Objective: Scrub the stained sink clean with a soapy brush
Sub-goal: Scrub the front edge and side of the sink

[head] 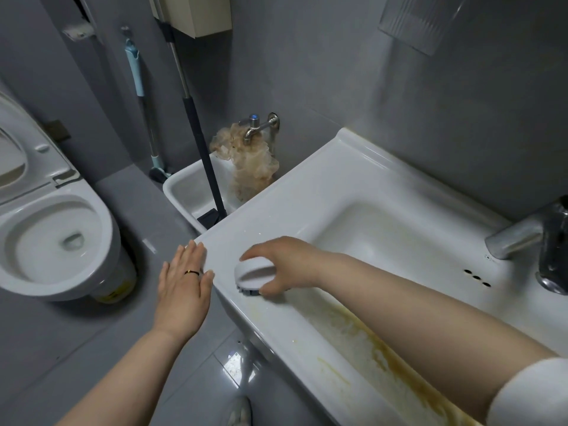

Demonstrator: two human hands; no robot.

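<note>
the white sink [353,186], cut off at the lower right, carries yellow-brown stains [368,336] along its near rim; beside it a lower small basin [184,187] holds the foot of a dark mop handle [206,167]. the right hand [287,265] has its grip curled round a round white brush [252,270] on the sink's near left corner, bristles mostly hidden. the left hand [184,290] lies flat, grip slack and empty, fingertips at that corner's edge.

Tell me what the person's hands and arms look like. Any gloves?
No gloves. The left hand has a thin dark ring on one finger. Both forearms are bare. Behind the right hand, a white sleeve is bunched near the elbow.
</note>
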